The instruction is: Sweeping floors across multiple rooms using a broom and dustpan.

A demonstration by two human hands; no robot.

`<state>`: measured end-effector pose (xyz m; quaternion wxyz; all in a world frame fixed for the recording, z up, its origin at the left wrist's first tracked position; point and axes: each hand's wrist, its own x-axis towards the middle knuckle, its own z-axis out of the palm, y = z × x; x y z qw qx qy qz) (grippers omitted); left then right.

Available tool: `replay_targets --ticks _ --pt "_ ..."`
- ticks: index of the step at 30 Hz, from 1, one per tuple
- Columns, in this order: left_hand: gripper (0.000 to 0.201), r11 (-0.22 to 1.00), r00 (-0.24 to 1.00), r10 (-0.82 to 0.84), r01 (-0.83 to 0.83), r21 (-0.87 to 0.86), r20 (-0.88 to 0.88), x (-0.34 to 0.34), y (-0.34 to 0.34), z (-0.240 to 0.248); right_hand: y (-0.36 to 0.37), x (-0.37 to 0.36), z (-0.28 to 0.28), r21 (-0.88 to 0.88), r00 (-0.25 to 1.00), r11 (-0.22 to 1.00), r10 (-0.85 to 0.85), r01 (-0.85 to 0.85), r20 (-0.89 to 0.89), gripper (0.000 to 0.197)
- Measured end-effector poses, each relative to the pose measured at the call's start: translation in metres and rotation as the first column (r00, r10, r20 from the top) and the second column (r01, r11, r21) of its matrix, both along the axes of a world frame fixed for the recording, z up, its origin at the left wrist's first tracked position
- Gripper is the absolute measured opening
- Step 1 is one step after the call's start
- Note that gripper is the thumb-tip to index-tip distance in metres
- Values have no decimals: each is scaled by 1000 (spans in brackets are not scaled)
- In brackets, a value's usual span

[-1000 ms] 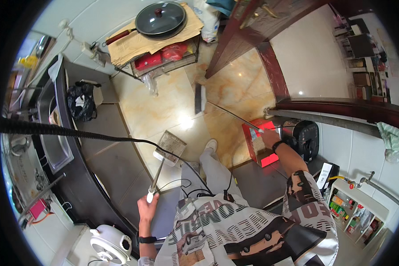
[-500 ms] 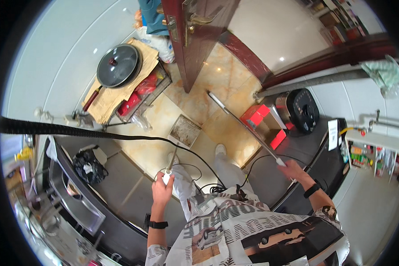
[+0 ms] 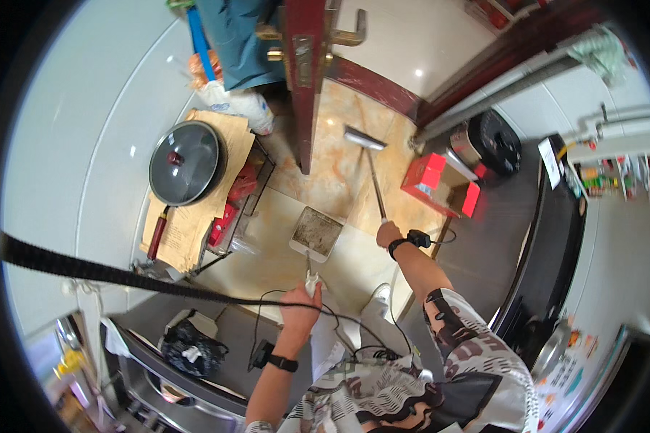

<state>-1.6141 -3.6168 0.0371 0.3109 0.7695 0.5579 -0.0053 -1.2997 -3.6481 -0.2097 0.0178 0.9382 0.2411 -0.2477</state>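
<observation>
A broom (image 3: 365,138) reaches away to the far part of the tiled floor (image 3: 280,220), its head just right of the edge of a dark red door (image 3: 305,108). The right hand (image 3: 390,235) is closed around the near end of its handle. Nearer and to the left, a stained dustpan (image 3: 316,231) faces up, its handle gripped by the left hand (image 3: 301,307). Right of the broom stands an open red box (image 3: 432,177), with a black appliance (image 3: 495,141) beyond it. Left of the dustpan, a lidded pan (image 3: 185,160) rests on brown paper (image 3: 188,238) atop a rack.
</observation>
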Motion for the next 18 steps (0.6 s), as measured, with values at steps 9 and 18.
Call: replay_targets --ticks 9,18 --pt "35 968 958 -228 242 63 -175 2 14 2 -158 -63 250 -214 706 803 321 -556 -631 19" --pt "54 810 976 -218 183 -557 3 -1 30 -24 -193 -14 360 -145 828 965 106 -220 -551 32"
